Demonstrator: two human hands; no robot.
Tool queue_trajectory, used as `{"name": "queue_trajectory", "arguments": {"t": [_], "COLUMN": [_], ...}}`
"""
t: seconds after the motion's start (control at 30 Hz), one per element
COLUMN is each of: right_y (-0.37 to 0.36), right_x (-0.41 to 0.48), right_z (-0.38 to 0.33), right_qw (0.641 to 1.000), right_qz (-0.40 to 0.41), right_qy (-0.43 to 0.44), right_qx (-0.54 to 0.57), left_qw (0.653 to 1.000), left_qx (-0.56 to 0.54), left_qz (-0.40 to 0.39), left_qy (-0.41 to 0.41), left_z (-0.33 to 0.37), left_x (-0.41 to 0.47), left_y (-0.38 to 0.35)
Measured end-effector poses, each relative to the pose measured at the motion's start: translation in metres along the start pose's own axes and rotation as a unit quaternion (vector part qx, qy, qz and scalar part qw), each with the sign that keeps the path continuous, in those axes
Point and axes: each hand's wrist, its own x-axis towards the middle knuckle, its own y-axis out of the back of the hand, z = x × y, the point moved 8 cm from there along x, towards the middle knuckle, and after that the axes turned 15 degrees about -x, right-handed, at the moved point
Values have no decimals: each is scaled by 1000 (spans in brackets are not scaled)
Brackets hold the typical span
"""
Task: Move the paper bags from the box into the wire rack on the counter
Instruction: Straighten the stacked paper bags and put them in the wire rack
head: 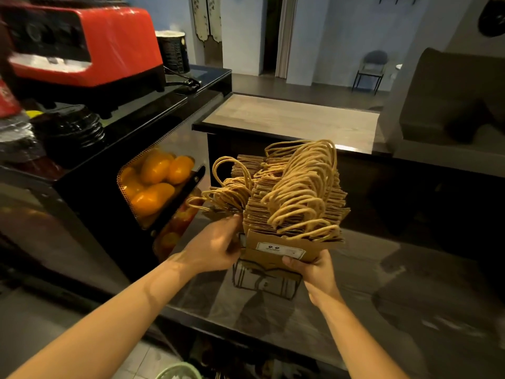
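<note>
Head view: both hands clamp a thick stack of paper bags at frame centre, left hand pressing its left flank, right hand gripping the near lower corner. Stack runs away from the person; wire rack directly beneath.

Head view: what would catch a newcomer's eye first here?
A thick stack of brown paper bags with looping twine handles sits at centre, gripped by the left hand and right hand above the glossy counter. Left of it, bright oranges fill a black machine, with a red appliance above.
</note>
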Motion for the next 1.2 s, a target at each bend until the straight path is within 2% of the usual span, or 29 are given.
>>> {"name": "queue_trajectory", "arguments": {"t": [0.27, 0.43, 0.53, 0.63, 0.73, 0.87, 0.97, 1.03, 1.1, 1.13, 1.2], "right_y": [-3, -6, -9, -14, -16, -15, -18, -22, -22, -22, -22], "right_x": [2, 3, 1, 1, 1, -5, -12, -14, -15, -15, -16], "right_z": [0, -1, -4, -6, -7, -4, -10, -16, -20, -21, -21], "right_qw": [1000, 999, 998, 991, 981, 970, 965, 965, 962, 959, 955], "right_qz": [7, -12, -25, -24, -3, 24, 45, 39, 36, 36, 38], "right_qy": [0, 8, 22, 34, 38, 50, 65, 76, 90, 97, 104], "right_qx": [-26, -35, -51, -131, -190, -238, -251, -249, -256, -263, -274], "left_qw": [999, 983, 983, 983, 982, 990, 978, 955, 927, 930, 956], "left_qx": [42, 179, 181, 182, 156, 108, 189, 256, 261, 234, 151], "left_qz": [6, -27, -13, -13, -50, -84, -75, -145, -257, -270, -241], "left_qy": [-3, 15, -14, 30, 91, 34, -48, -25, 75, 84, 67], "left_z": [0, -12, -1, 11, 12, 22, 17, 3, -20, -25, -21], "left_x": [1, -4, 2, 14, 22, 10, 0, -4, -14, -15, -15], "left_y": [15, 34, 44, 48, 48, 49, 43, 29, 14, 11, 10]}}
